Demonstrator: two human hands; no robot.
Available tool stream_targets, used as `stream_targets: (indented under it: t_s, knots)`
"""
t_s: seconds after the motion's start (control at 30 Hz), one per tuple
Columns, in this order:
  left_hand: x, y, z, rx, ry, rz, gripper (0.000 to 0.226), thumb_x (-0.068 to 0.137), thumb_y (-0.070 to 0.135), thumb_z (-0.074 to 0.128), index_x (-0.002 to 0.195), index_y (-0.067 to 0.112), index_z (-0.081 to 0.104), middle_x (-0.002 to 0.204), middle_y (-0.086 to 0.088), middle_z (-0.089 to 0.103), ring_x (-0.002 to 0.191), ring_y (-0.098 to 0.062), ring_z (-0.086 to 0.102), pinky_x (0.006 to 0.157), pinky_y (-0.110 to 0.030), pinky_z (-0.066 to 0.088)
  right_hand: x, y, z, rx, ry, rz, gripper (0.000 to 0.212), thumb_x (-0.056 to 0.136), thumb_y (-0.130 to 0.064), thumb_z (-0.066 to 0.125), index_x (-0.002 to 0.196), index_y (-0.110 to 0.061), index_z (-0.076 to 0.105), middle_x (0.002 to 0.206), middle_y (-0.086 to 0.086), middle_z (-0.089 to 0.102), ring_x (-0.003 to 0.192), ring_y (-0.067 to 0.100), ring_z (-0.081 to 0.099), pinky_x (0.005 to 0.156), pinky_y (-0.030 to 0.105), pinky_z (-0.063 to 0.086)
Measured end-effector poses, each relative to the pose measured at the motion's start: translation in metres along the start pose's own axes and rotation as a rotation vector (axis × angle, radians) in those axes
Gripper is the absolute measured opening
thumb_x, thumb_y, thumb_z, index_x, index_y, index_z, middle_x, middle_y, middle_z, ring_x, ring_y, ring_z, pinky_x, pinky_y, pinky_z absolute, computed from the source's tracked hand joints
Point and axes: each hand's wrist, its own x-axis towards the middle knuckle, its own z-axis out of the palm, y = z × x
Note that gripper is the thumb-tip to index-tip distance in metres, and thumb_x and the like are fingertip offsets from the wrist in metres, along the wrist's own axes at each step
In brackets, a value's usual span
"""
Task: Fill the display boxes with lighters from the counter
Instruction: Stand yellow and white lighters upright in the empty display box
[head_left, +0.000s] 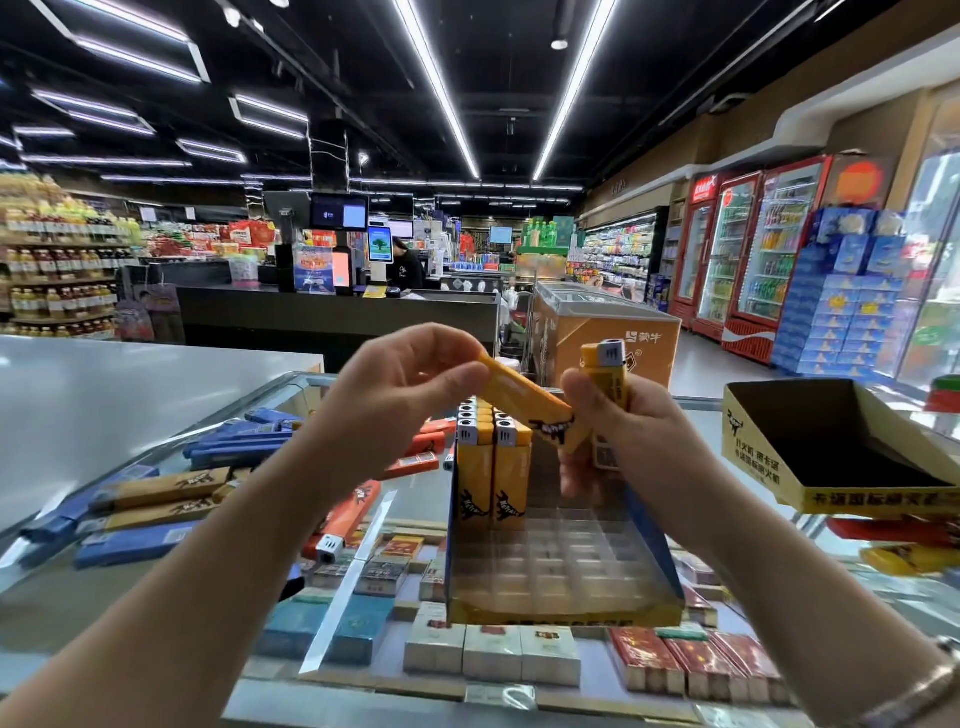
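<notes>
Above the glass-topped table (78, 582), over a blue-sided cardboard display box (563, 566) with a clear gridded insert, the person holds two yellow plastic lighters. The left hand (400, 384) has its fingers clamped on the upper end of one yellow lighter (524, 402), pinched between thumb and fingertips; this lighter's long axis slants down toward the right, its printed lower end touching the right hand (623, 436). The right hand's fingers are curled round a second yellow lighter (608, 384), which stands nearly upright with its silver metal cap pointing up. The step in hand appears to be loading the display box: a small block of yellow lighters (491, 462) already stands upright, caps up, in the far left corner of the grid, while most cells toward the near edge are vacant, so the filling seems only begun. The next move likely calls for turning the slanted lighter upright, cap on top, and lowering it base-first into a free cell just beside the standing block, square to the grid so it does not catch on the dividers. Loose blue, tan and orange-red lighters (171, 493) lie flat on the table to the left, and a second, yellow cardboard display box (769, 467) sits to the right with nothing visible inside.
</notes>
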Motion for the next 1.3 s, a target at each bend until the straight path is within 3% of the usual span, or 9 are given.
stream_targets:
  t_s: [0.13, 0.27, 0.4, 0.6, 0.8, 0.93, 1.13, 1.2, 1.3]
  knots:
    - [-0.001, 0.004, -0.013, 0.053, -0.047, 0.012, 0.019, 0.070, 0.028, 0.062, 0.088, 0.025, 0.066, 0.083, 0.007, 0.071, 0.080, -0.006, 0.067, 0.069, -0.014, 0.051, 0.003, 0.005, -0.005, -0.017, 0.095, 0.009, 0.035, 0.081, -0.044, 0.052, 0.074, -0.010, 0.046, 0.053, 0.003, 0.058, 0.043, 0.020, 0.057, 0.038, 0.023, 0.040]
    - [-0.003, -0.001, -0.008, 0.412, -0.168, 0.084, 0.017, 0.078, 0.021, 0.064, 0.091, 0.031, 0.063, 0.083, 0.012, 0.063, 0.083, -0.001, 0.062, 0.071, -0.012, 0.049, 0.005, 0.007, -0.004, -0.103, 0.079, 0.001, 0.036, 0.080, -0.046, 0.051, 0.073, -0.011, 0.046, 0.053, 0.002, 0.058, 0.044, 0.020, 0.057, 0.039, 0.021, 0.042]
    - [-0.004, -0.002, -0.004, 0.604, -0.203, 0.167, 0.019, 0.080, 0.016, 0.068, 0.097, 0.025, 0.068, 0.084, 0.020, 0.058, 0.085, 0.001, 0.058, 0.074, -0.012, 0.048, 0.006, 0.010, -0.001, -0.179, 0.071, -0.008, 0.035, 0.081, -0.046, 0.051, 0.073, -0.012, 0.048, 0.052, 0.000, 0.057, 0.043, 0.020, 0.056, 0.039, 0.020, 0.042]
    - [-0.005, 0.002, -0.006, 0.770, -0.198, 0.239, 0.019, 0.081, 0.018, 0.068, 0.099, 0.024, 0.071, 0.083, 0.022, 0.056, 0.077, -0.001, 0.058, 0.064, -0.016, 0.048, 0.007, 0.012, 0.002, -0.277, 0.060, -0.030, 0.034, 0.088, -0.038, 0.051, 0.069, -0.011, 0.049, 0.048, -0.002, 0.056, 0.040, 0.015, 0.055, 0.038, 0.016, 0.040]
    - [-0.005, 0.004, 0.002, 0.858, -0.277, 0.320, 0.018, 0.077, 0.008, 0.072, 0.072, 0.026, 0.072, 0.077, 0.017, 0.054, 0.078, -0.001, 0.053, 0.060, -0.019, 0.047, 0.007, 0.013, 0.003, -0.274, 0.060, -0.030, 0.035, 0.085, -0.042, 0.051, 0.068, -0.011, 0.050, 0.047, -0.002, 0.056, 0.040, 0.012, 0.054, 0.038, 0.015, 0.039]
    - [-0.006, 0.001, 0.001, 0.766, -0.185, 0.284, 0.026, 0.075, 0.008, 0.074, 0.093, 0.027, 0.068, 0.077, 0.021, 0.054, 0.073, 0.000, 0.057, 0.063, -0.015, 0.049, 0.006, 0.013, 0.003, -0.247, 0.067, -0.024, 0.034, 0.089, -0.037, 0.051, 0.069, -0.010, 0.050, 0.046, -0.002, 0.056, 0.039, 0.012, 0.054, 0.037, 0.015, 0.039]
    - [-0.005, 0.000, 0.003, 0.846, -0.107, 0.327, 0.025, 0.073, 0.025, 0.075, 0.096, 0.026, 0.064, 0.080, 0.020, 0.058, 0.068, 0.006, 0.056, 0.060, -0.008, 0.042, 0.006, 0.012, 0.003, -0.252, 0.065, -0.040, 0.035, 0.089, -0.037, 0.051, 0.069, -0.009, 0.049, 0.045, -0.002, 0.055, 0.038, 0.012, 0.053, 0.037, 0.015, 0.039]
    - [-0.006, -0.001, 0.008, 0.829, -0.078, 0.319, 0.032, 0.077, 0.040, 0.064, 0.105, 0.024, 0.063, 0.092, 0.018, 0.058, 0.081, 0.003, 0.055, 0.068, -0.014, 0.044, 0.006, 0.011, 0.002, -0.237, 0.072, -0.043, 0.034, 0.088, -0.039, 0.051, 0.070, -0.009, 0.049, 0.047, 0.000, 0.056, 0.039, 0.014, 0.054, 0.038, 0.016, 0.039]
    - [-0.007, -0.008, 0.021, 0.995, -0.082, 0.345, 0.044, 0.080, 0.051, 0.051, 0.111, 0.024, 0.065, 0.110, 0.009, 0.060, 0.103, -0.007, 0.047, 0.082, -0.026, 0.035, 0.007, 0.013, 0.001, -0.226, 0.105, -0.055, 0.032, 0.090, -0.037, 0.051, 0.070, -0.011, 0.050, 0.051, 0.001, 0.056, 0.040, 0.019, 0.054, 0.038, 0.018, 0.040]
